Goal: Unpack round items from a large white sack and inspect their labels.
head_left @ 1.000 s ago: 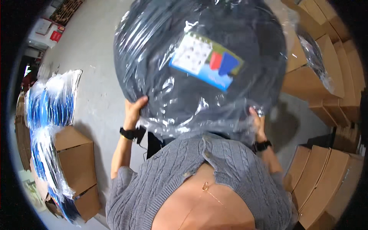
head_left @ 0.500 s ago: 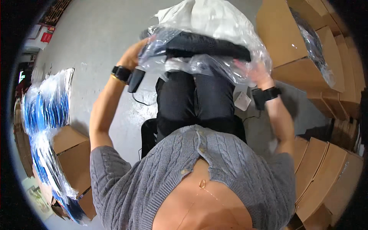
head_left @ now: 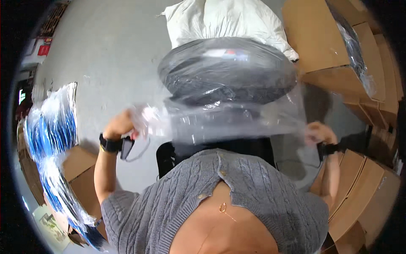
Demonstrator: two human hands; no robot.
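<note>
A round dark grey item (head_left: pixel 228 78) lies over my lap, inside a clear plastic bag (head_left: pixel 237 127). What kind of item it is, I cannot make out under the glossy film. My left hand (head_left: pixel 120 125) grips one corner of the bag's near end, fingers closed on the film. At the opposite corner, my right hand (head_left: pixel 322 132) pinches the film too, a little blurred. Between the hands the near part of the bag is stretched wide above my thighs. Each wrist wears a black strap with a small dark device.
Beyond the bag sits a white sack (head_left: pixel 224 19). An open cardboard box (head_left: pixel 315 38) with plastic-wrapped dark things stands at the far right, more cartons (head_left: pixel 359 182) nearer. Blue plastic-wrapped packs (head_left: pixel 53 122) are stacked on the left, by a cardboard box (head_left: pixel 84 178).
Both hands have drawn back toward my body and spread apart, pulling the bag's near end along. The dark item, earlier seen as a narrow roll, now shows as a broad round shape.
</note>
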